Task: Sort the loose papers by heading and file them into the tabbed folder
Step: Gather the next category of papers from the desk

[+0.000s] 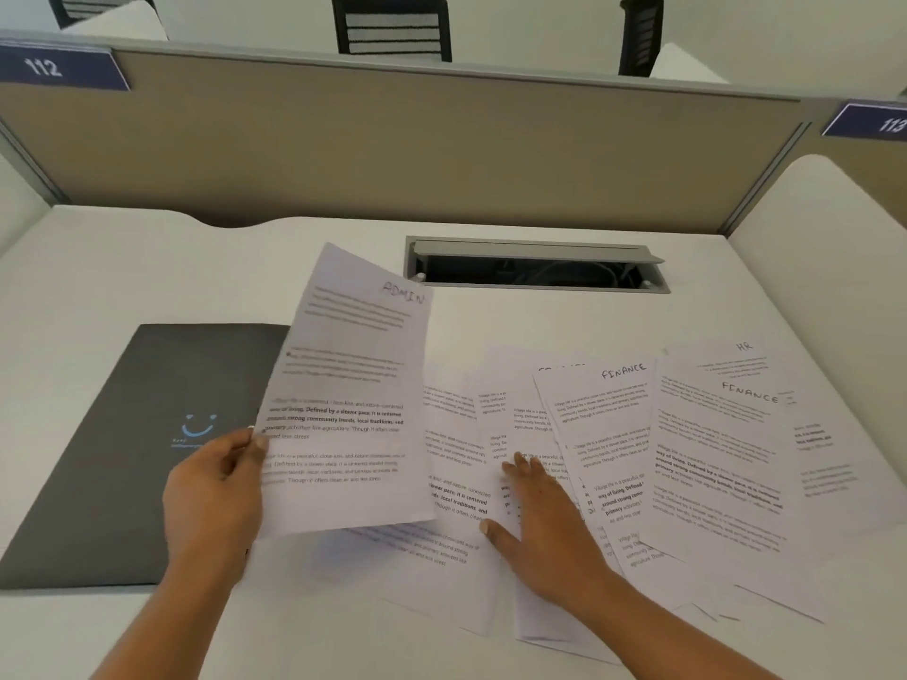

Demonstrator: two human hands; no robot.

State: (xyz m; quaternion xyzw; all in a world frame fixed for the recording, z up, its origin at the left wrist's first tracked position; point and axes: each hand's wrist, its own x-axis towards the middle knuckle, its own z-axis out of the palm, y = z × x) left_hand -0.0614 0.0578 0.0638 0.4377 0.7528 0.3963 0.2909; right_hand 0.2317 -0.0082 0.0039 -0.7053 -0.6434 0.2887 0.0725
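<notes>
A dark grey card folder [147, 434] lies closed and flat on the left of the white desk [122, 267], a small blue smile mark on its cover. A white printed sheet headed ADMIN [348, 395] in handwriting is lifted and tilted, pinched at its left edge by the left hand [216, 483], covering the folder's right edge. The loose white printed papers [456, 483] lie fanned and overlapping to the right, under the flat right hand [545, 522]. Among them are a sheet headed FINANCE [603, 434], a second FINANCE sheet [721, 458], and a sheet headed HR [746, 355] partly beneath it.
</notes>
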